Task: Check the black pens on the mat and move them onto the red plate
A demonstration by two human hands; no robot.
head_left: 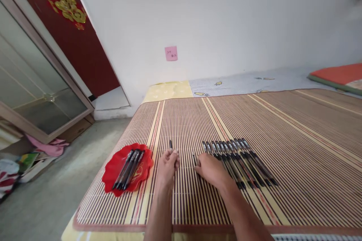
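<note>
the left hand (169,162) pinches a dark pen (171,144), the right hand (210,168) a slim rod (194,157). both look light, stiff, slick; best held mid-length

A wide bed (118,236) wears a thin slatted mat (186,120) of tan and dark brown stripes, with red-lined cream bands and a brown border. On the mat I see a red plastic plate with a wavy rim (111,171) and a slanting row of slim black pens (239,158). A folded orange-and-green pad (336,73) lies at the bed's far right.
</note>
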